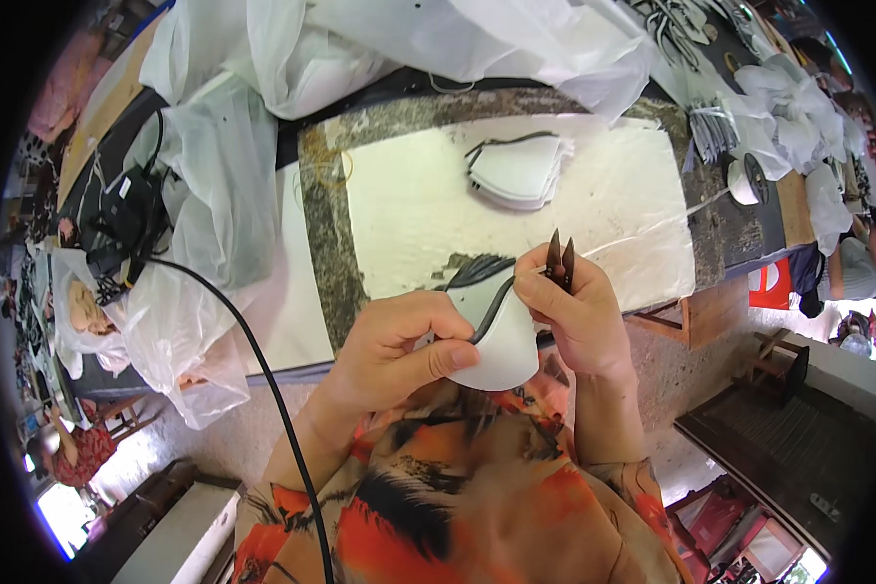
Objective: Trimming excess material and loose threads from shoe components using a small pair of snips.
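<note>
Between my two hands is a curved white sheet piece (pixel 509 355) with a dark strip (pixel 493 310) along its upper edge. My left hand (pixel 399 343) pinches its left side, thumb on top. My right hand (pixel 586 313) pinches the strip's other end between thumb and finger, and small dark-bladed thread snips (pixel 561 261) are tucked in the same hand, blades pointing up and apart. Just beyond my hands lie dark strips (pixel 480 271), partly hidden by the piece. Farther off, a stack of similar white pieces (pixel 518 171) with dark edging rests on the white work sheet (pixel 409 195).
Clear plastic bags (pixel 214 165) crowd the left and far side. A black cable (pixel 253 341) runs down past my left arm. At the right stand a white tape roll (pixel 747 180) and bundled strips (pixel 712 131). A wooden stool (pixel 689 316) is below the table; other people sit at both sides.
</note>
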Available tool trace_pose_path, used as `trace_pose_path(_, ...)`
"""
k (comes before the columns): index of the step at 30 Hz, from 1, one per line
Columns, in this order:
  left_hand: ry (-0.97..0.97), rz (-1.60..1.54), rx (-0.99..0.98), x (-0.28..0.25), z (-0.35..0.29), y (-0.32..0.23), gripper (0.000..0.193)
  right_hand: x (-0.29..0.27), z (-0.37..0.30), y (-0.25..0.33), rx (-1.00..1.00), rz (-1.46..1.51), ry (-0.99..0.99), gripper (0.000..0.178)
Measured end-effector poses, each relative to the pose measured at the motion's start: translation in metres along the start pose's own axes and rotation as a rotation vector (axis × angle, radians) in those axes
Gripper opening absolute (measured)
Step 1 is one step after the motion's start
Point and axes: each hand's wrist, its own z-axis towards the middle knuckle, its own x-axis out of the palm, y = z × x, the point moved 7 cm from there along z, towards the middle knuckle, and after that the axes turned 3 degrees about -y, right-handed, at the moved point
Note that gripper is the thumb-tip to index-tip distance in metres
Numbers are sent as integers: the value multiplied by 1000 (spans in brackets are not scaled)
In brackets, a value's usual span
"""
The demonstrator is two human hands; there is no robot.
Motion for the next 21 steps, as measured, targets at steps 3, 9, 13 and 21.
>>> trace_pose_path(3, -136, -77, -320, -1, 2, 14, 15, -9, -1, 12, -102, -140, -143, 10)
trace_pose_path(9, -262, -105, -396, -8, 4, 27, 20, -19, 12, 37, -238, -224, -248, 13)
trace_pose_path(13, -345, -49, -349, -23, -1, 31, 26, -40, 53, 57, -248, -126, -391, 20)
trace_pose_path(21, -173, 750, -13, -6, -2, 12, 36, -65, 61, 69, -472, -652, -762, 28)
